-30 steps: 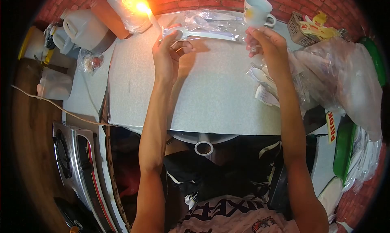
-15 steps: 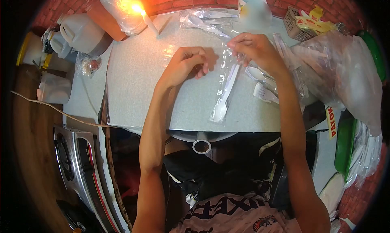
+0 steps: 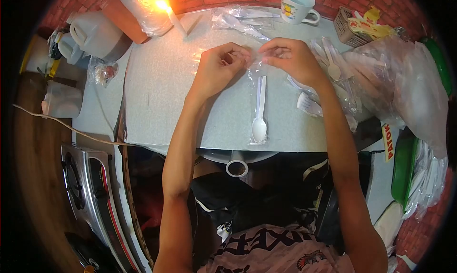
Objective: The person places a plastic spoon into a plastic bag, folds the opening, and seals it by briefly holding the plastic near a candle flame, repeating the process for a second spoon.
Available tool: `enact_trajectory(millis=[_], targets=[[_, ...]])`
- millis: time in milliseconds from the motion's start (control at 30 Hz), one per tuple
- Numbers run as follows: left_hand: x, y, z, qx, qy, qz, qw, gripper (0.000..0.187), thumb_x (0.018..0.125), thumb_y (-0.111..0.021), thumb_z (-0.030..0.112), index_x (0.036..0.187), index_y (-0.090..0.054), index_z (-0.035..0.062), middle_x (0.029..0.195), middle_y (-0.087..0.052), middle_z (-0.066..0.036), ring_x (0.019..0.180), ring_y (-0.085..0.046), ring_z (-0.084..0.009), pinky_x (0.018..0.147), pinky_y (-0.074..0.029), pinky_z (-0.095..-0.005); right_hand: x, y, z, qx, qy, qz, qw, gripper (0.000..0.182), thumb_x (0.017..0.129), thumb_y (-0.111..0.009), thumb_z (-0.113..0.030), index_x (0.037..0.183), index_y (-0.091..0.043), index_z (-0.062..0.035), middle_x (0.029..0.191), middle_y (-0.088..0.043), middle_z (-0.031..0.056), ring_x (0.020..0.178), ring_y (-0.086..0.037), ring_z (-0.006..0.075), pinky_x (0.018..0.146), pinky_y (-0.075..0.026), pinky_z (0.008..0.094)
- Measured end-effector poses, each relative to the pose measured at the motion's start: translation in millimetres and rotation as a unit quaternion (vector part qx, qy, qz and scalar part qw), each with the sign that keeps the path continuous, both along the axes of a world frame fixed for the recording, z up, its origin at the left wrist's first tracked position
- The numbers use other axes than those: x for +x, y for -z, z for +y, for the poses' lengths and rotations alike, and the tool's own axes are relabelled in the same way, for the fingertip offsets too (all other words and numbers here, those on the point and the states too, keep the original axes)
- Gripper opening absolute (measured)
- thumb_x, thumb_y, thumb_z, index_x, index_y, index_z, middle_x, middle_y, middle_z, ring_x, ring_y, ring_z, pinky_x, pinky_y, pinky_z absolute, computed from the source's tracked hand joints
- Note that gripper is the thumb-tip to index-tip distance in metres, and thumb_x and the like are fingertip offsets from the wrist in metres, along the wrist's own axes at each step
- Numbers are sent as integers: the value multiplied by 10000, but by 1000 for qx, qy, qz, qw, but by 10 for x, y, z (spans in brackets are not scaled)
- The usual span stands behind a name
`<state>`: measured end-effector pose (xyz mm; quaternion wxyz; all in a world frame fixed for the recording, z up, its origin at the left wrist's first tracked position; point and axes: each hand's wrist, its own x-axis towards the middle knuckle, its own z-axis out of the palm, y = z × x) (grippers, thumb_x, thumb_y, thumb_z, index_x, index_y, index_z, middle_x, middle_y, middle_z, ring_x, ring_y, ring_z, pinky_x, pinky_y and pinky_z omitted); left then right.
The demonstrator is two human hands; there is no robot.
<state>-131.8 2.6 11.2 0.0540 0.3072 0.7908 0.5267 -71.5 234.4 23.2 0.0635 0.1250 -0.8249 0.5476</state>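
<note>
A white plastic spoon (image 3: 259,125) lies inside a narrow clear plastic sleeve (image 3: 254,94), its bowl toward the table's front edge. At the sleeve's far end, my left hand (image 3: 223,66) pinches one side of the opening. On the other side my right hand (image 3: 293,61) pinches the same end, fingertips close to those of my left hand. A lit candle (image 3: 175,20) stands tilted at the back left of the table, beyond both hands.
More wrapped spoons (image 3: 245,23) lie at the back, beside a white mug (image 3: 297,9). Plastic bags (image 3: 381,73) and a small basket (image 3: 345,28) fill the right. Jugs (image 3: 102,37) stand at the left, above a gas stove (image 3: 90,192).
My left hand has moved right and now holds the sleeve's end. My right hand has shifted slightly left. The sleeve hangs straighter, and a spoon shows among the bags at right.
</note>
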Motion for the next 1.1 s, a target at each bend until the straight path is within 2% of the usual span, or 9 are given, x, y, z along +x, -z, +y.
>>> enact_trajectory(millis=[33,100,233,333,433,500,633,700,1100], targets=[[-5,10,-5,7,-6,13,1000,142,912,-722,66,1047,-757,39,928,-758,-1,721,-590,-60,692,-505,-248,7,1,16,0,-1,0,1000,195,909,-763,-105,1086,-749,-23,903,-724,40,811,-656,105,745,-544,273],[6,-12,-5,4,-16,19,1000,143,912,-719,61,1048,-758,41,931,-759,-2,730,-595,-63,692,-505,-251,49,-106,4,82,50,-8,995,180,923,-754,-70,1081,-729,12,977,-706,31,910,-647,88,809,-539,235],[-20,4,-34,-5,-8,45,999,148,904,-726,42,1048,-759,41,937,-764,-8,749,-604,-70,703,-504,-257,35,-20,-18,48,46,58,996,118,888,-755,-66,987,-752,-1,928,-720,67,823,-674,134,761,-540,272],[-87,47,-126,-19,31,28,999,156,867,-762,17,1020,-773,47,928,-743,-1,756,-600,-79,705,-496,-255,87,-111,-19,121,4,51,991,113,874,-751,-16,987,-747,-13,979,-695,35,856,-655,122,780,-528,273],[-79,-25,-157,-28,79,42,996,153,818,-789,-1,955,-791,66,946,-733,-26,786,-609,-119,711,-505,-272,107,-99,9,150,-37,55,986,126,831,-738,24,944,-758,-28,963,-686,38,832,-652,161,765,-525,301],[-20,-109,-151,-23,95,35,995,152,811,-791,-8,942,-795,69,956,-730,-19,797,-608,-121,708,-497,-269,140,-101,13,181,-65,86,978,133,809,-726,41,917,-764,-27,963,-666,37,873,-645,180,768,-530,304],[4,-163,-150,-31,114,41,992,158,794,-798,-7,932,-797,70,962,-722,-9,806,-612,-136,696,-488,-273,189,-145,-34,199,-73,94,973,139,798,-736,32,914,-773,-36,983,-638,45,928,-632,197,773,-533,311],[-7,-160,-167,-36,107,46,993,155,791,-799,-3,926,-796,72,971,-720,-9,809,-616,-137,697,-490,-276,209,-164,-66,196,-73,79,975,155,779,-725,-6,909,-789,-61,942,-625,77,947,-623,255,827,-513,356],[-8,-159,-188,-34,100,43,993,157,763,-730,-15,892,-771,64,994,-710,-13,772,-581,-137,674,-467,-277,181,-77,-49,220,-82,110,966,156,776,-755,-39,919,-805,-77,965,-606,88,968,-620,261,856,-511,366]])
